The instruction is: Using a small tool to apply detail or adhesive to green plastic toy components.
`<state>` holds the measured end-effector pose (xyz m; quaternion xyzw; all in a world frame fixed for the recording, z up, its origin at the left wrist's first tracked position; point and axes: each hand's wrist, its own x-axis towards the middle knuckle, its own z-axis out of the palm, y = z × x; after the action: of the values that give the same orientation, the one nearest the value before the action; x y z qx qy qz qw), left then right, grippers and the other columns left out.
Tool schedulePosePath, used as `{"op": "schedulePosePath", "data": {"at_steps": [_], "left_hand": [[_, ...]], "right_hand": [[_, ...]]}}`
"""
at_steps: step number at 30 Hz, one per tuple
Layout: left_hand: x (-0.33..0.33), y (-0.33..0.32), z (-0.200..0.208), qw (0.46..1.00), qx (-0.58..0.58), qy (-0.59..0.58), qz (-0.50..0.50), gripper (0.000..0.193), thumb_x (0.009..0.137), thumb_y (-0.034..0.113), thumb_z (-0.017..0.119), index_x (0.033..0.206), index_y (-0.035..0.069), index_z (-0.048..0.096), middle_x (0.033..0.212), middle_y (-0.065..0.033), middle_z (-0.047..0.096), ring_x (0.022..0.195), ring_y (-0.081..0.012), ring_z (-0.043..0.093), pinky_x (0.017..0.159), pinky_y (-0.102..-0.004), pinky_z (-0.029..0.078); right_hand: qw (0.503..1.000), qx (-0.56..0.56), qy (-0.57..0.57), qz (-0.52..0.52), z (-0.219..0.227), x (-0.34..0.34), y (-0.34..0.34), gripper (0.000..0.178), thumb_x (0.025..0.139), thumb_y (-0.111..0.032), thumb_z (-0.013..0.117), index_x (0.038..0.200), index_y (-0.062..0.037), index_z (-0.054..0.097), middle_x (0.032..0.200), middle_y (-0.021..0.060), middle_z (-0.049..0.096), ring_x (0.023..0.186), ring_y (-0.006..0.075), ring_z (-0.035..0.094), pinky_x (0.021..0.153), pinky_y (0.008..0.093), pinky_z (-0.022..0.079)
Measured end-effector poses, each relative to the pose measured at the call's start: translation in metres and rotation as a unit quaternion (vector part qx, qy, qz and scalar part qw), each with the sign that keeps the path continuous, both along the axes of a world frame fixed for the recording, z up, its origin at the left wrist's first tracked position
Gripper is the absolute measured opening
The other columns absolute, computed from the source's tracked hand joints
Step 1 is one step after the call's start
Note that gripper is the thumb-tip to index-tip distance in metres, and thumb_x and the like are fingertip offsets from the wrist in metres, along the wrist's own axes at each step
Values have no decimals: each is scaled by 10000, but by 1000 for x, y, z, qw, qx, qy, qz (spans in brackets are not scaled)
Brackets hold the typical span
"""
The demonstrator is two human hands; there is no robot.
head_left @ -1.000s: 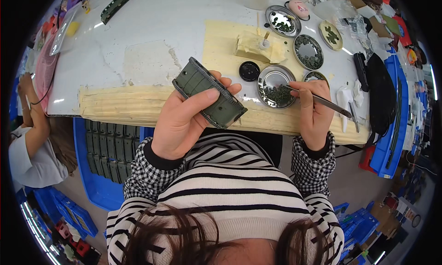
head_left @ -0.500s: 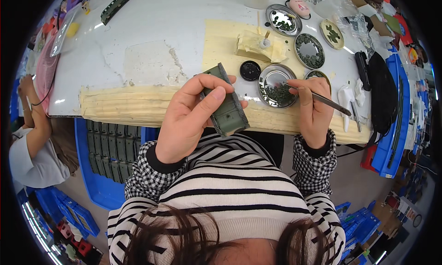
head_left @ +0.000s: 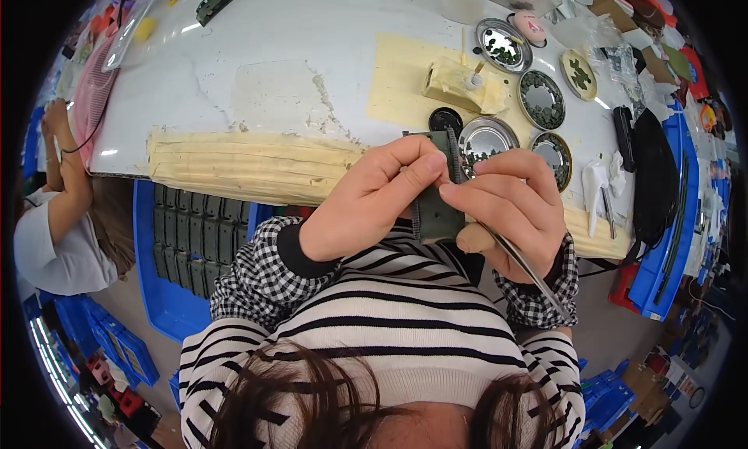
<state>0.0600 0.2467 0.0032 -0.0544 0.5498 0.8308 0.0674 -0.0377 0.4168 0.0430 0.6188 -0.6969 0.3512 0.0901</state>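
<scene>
My left hand (head_left: 372,196) is closed around a dark green moulded plastic part (head_left: 439,217), shaped like a model hull with toothed long edges, held upright near my body. Thumb and fingertips pinch its upper end. My right hand (head_left: 514,203) is against the right side of the part, its fingertips meeting my left thumb. Metal tweezers (head_left: 523,268) lie in that hand, pointing down to the right; their tips are hidden by the fingers. Just beyond sits a round metal dish (head_left: 487,123) of small green pieces, partly covered by my right hand.
More dishes of small green parts (head_left: 541,74) stand at the right, near a yellow-taped block (head_left: 452,90) and a black round cap (head_left: 445,119). A blue crate (head_left: 167,301) with rows of green hulls is below the table's left. Another person's arm (head_left: 72,168) shows far left.
My right hand has come from the metal dish leftward and down to the green part, with the tweezers turned back in it. My left hand has moved right and turned the part more upright.
</scene>
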Motion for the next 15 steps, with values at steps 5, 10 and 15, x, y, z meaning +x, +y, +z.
{"op": "schedulePosePath", "data": {"at_steps": [5, 10, 15], "left_hand": [[4, 5, -12, 995, 78, -29, 47, 280, 1020, 287, 445, 946, 53, 580, 800, 45, 550, 682, -9, 465, 573, -160, 379], [3, 10, -10, 992, 98, -31, 67, 277, 1019, 290, 446, 972, 60, 594, 807, 50, 578, 670, 1, 465, 554, -155, 370], [3, 11, -14, 992, 85, -18, 89, 271, 1020, 281, 445, 980, 61, 598, 837, 41, 607, 671, 3, 467, 555, -155, 374]], "right_hand": [[995, -34, -93, 3, -10, 3, 2, 416, 709, -303, 714, 989, 4, 689, 867, 96, 624, 887, 293, 621, 772, 357, 523], [976, -63, -209, -18, -22, 9, 2, 250, 863, -177, 640, 1016, 18, 669, 930, 140, 653, 890, 292, 634, 811, 367, 518], [942, -93, -320, -38, -26, 14, 0, 238, 942, -159, 544, 1015, 35, 661, 922, 154, 663, 834, 254, 643, 820, 359, 516]]}}
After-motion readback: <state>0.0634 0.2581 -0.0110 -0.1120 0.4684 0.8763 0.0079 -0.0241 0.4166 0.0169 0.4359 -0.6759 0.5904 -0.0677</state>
